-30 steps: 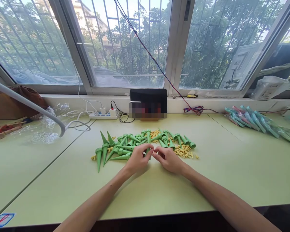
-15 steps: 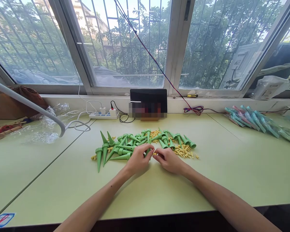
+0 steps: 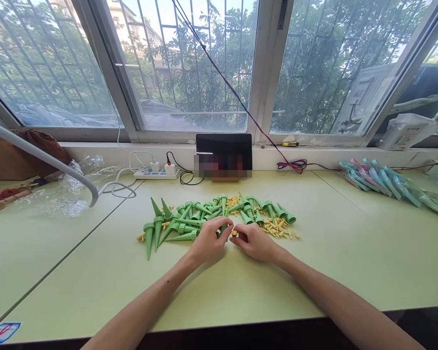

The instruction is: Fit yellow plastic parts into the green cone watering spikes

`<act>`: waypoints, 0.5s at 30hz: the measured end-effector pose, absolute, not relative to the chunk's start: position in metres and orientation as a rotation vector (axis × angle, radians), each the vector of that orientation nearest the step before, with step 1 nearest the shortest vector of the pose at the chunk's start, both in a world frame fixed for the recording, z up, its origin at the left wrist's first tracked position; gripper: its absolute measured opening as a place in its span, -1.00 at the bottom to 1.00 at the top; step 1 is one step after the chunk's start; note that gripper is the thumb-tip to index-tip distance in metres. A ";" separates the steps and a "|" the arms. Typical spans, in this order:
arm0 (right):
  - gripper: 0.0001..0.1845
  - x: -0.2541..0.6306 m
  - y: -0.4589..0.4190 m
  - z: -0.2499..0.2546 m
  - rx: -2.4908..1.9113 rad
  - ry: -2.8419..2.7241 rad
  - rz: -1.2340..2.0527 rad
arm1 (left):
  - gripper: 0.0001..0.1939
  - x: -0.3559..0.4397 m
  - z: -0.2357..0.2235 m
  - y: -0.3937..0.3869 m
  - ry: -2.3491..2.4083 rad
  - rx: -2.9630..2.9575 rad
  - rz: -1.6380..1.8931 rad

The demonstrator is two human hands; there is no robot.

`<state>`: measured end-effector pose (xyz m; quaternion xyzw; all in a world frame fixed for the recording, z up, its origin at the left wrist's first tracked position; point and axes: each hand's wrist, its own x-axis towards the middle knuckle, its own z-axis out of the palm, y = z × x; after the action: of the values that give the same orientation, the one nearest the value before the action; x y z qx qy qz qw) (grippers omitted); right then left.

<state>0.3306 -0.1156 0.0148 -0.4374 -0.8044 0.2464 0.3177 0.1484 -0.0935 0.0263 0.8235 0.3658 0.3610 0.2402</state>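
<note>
My left hand [image 3: 212, 239] is closed in a pinch around a green plastic watering spike [image 3: 224, 227], mostly hidden by the fingers. Close beside it, my right hand [image 3: 256, 241] pinches a small yellow plastic valve [image 3: 234, 233] between thumb and fingertips. The valve is near the left fingertips; whether it touches the spike I cannot tell. Beyond the hands lies a heap of green spikes with ribbed caps [image 3: 191, 222], several of them pointing outward at the left. Loose yellow valves [image 3: 277, 227] are scattered at the right of the heap and behind it.
A dark-screened device [image 3: 224, 148] stands against the window wall. To its left sit a power strip [image 3: 156, 173] with plugs and a curved white tube [image 3: 58, 163]. Bagged teal and pink items [image 3: 377, 177] lie at the right; clear plastic wrap [image 3: 71, 187] is at the left.
The yellow valve shows more clearly between the right fingertips, which have shifted slightly. The left hand and the heap look the same.
</note>
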 end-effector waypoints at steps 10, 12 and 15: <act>-0.91 0.331 -0.115 0.010 -1.182 -2.067 0.644 | -0.79 0.148 0.027 -0.092 1.019 2.246 1.004; -0.96 0.331 -0.115 0.010 -1.176 -2.044 0.655 | -0.80 0.147 0.026 -0.092 1.023 2.247 1.000; -0.96 0.331 -0.116 0.011 -1.154 -2.045 0.670 | -0.81 0.148 0.026 -0.092 1.022 2.250 0.997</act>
<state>0.3307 -0.1156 0.0109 -0.4441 -0.7866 0.2577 0.3428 0.1475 -0.0920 0.0262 0.8205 0.3727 0.3636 0.2361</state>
